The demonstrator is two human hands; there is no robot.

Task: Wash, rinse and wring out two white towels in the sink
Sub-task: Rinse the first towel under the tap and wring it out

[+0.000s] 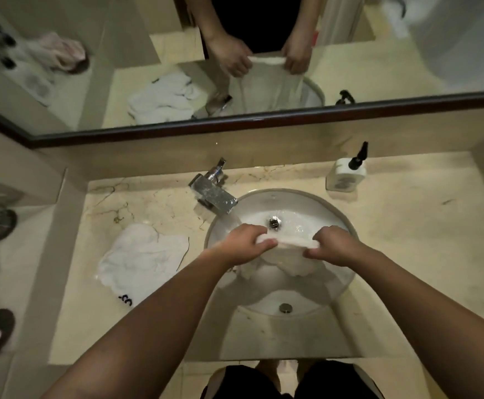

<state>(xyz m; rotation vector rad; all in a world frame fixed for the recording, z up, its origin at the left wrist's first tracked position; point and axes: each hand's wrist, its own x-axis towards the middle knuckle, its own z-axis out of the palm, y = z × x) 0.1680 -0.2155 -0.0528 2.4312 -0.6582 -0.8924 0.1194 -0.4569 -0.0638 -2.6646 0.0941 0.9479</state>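
Towel (pixel 285 256) held stretched over sink (pixel 347 223), top edge pinched by left hand (pixel 245 240) and right hand (pixel 331 243), beside running faucet (pixel 214 194). Second towel (pixel 140 257) crumpled on counter. Best shifted under stream, grip kept firm, rinsed evenly.

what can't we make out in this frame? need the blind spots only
- Head view: lower part of the held towel, hidden under the left hand, the right hand and their forearms.
- Label on the pump bottle: too small and blurred to read.
- Dark marking on the counter towel: partly covered by the left forearm.
- Items at the left edge: cut off and blurred.
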